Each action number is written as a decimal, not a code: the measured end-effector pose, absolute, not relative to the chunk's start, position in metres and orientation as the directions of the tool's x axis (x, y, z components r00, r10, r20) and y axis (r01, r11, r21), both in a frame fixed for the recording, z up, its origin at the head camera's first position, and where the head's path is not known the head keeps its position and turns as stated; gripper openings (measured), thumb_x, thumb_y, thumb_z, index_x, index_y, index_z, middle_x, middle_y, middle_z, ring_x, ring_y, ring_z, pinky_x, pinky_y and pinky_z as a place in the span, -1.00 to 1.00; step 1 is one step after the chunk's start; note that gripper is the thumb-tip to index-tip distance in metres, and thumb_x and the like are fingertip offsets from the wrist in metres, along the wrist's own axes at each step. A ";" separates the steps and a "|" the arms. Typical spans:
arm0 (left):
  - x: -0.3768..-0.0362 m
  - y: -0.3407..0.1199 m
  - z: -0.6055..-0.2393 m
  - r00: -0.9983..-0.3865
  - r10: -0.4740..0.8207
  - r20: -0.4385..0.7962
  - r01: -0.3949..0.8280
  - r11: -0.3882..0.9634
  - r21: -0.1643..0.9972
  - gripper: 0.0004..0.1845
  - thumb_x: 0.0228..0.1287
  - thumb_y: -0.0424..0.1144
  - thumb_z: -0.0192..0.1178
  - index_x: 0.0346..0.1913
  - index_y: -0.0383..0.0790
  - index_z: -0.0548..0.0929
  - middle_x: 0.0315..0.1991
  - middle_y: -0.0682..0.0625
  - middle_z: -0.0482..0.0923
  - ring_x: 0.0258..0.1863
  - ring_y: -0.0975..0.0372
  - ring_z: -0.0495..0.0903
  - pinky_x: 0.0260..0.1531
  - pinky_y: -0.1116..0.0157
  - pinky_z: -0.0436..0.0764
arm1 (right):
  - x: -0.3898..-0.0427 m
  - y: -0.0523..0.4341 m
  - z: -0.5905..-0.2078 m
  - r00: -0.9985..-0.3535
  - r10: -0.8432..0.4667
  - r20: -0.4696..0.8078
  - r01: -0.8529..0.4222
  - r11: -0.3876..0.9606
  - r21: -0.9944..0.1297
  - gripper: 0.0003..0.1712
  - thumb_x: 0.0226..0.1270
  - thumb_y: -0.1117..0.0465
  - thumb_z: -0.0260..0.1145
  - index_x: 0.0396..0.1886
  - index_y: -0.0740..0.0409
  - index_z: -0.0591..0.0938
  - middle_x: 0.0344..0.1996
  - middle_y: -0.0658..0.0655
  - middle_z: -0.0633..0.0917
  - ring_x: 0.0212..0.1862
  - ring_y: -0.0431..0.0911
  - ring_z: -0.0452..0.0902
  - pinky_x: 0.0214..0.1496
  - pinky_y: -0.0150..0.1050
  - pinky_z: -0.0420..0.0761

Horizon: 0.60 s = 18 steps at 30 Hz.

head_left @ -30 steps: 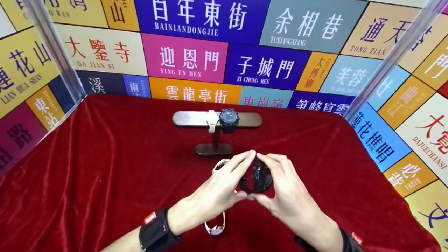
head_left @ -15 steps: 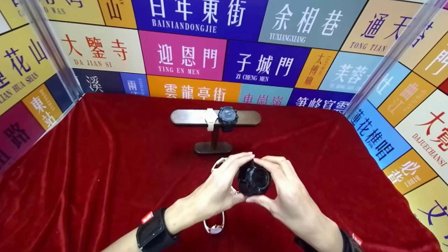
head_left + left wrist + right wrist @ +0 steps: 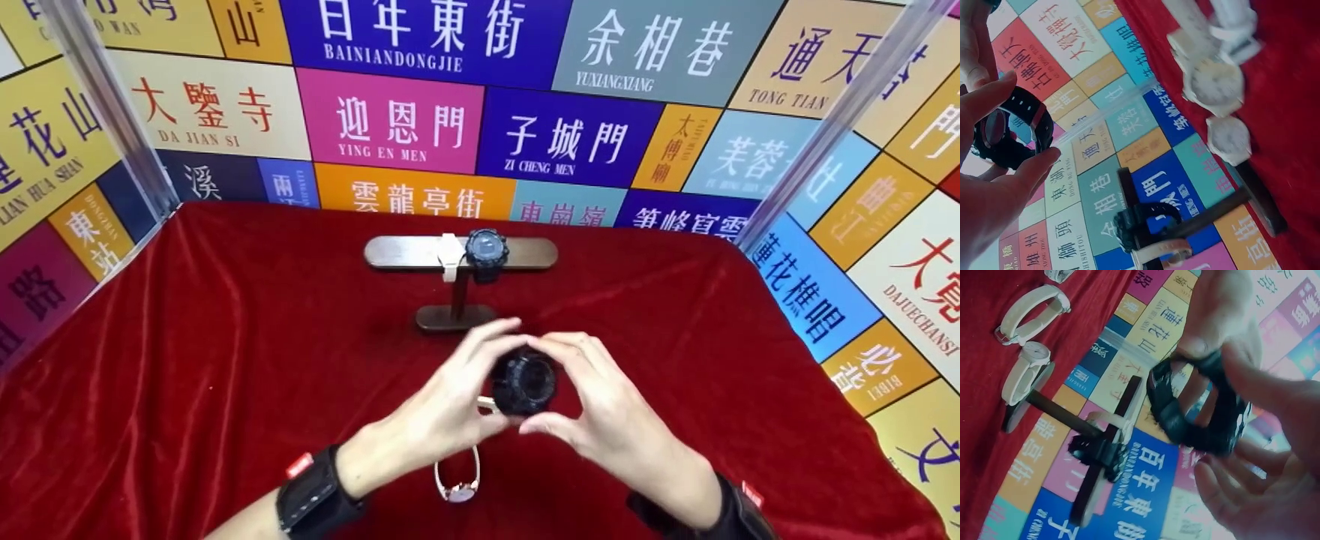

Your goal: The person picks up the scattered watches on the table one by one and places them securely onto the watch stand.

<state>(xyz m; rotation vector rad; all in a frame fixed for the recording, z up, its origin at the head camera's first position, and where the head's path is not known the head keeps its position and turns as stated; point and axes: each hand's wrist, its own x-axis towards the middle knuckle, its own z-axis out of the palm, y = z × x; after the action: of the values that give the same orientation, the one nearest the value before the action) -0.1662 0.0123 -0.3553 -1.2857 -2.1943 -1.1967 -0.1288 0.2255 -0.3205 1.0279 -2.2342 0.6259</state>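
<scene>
Pinching 1 black watch (image 3: 524,382) betw. left hand (image 3: 442,409) & right hand (image 3: 611,420); 2 watches on stand (image 3: 405,253)

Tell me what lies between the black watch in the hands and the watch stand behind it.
In the head view, only bare red cloth lies between the black watch and the stand's base; fingertips nearly overlap the base.

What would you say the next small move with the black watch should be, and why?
Probably carry the black watch forward toward the free right end of the stand bar. Both the left hand and right hand pinch it, strap looped, and the stand already carries two watches.
</scene>
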 end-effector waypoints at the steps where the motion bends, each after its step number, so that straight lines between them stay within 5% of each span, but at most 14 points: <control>1: -0.168 0.009 -0.356 -0.540 0.549 0.638 0.833 0.238 0.500 -0.20 0.00 -0.42 0.52 0.34 -0.33 0.38 0.40 -0.24 0.30 0.39 0.00 0.41 0.37 0.21 0.49 | -0.133 0.228 -0.321 -0.520 -0.519 0.679 -0.797 0.581 -0.167 -0.07 -0.16 0.05 0.65 0.26 0.31 0.53 0.06 0.19 0.61 0.13 -0.01 0.51 0.37 -0.54 0.37; 7: -0.184 -0.025 -0.353 -0.572 0.460 0.679 0.819 0.289 0.495 -0.15 -0.12 -0.50 0.54 0.32 -0.36 0.39 0.31 -0.26 0.31 0.33 0.04 0.43 0.29 0.23 0.57 | -0.161 0.243 -0.327 -0.578 -0.482 0.659 -0.758 0.616 -0.213 -0.16 -0.09 0.09 0.63 0.23 0.30 0.56 0.07 0.21 0.62 0.15 0.02 0.52 0.36 -0.51 0.40; 13: -0.198 -0.061 -0.334 -0.620 0.379 0.687 0.784 0.282 0.553 -0.12 -0.18 -0.63 0.48 0.32 -0.40 0.35 0.34 -0.29 0.26 0.34 0.04 0.41 0.29 0.28 0.55 | -0.189 0.257 -0.326 -0.772 -0.316 0.552 -0.596 0.660 -0.456 -0.28 -0.01 0.21 0.62 0.20 0.25 0.60 0.06 0.15 0.65 0.02 -0.13 0.56 0.05 -0.38 0.60; 18: -0.209 -0.087 -0.307 -0.637 0.320 0.701 0.771 0.278 0.574 -0.14 -0.18 -0.67 0.46 0.30 -0.45 0.33 0.36 -0.28 0.24 0.39 0.03 0.33 0.31 0.26 0.52 | -0.212 0.262 -0.317 -0.813 -0.232 0.534 -0.541 0.642 -0.544 -0.33 0.05 0.28 0.59 0.20 0.28 0.60 0.12 0.19 0.64 0.08 -0.10 0.59 0.06 -0.41 0.63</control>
<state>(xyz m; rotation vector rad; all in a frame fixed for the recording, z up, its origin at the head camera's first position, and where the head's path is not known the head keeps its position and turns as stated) -0.2088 -0.0873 -0.3070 -0.9801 -2.1007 -1.3290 -0.2123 0.2617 -0.3172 0.6090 -2.4445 1.0041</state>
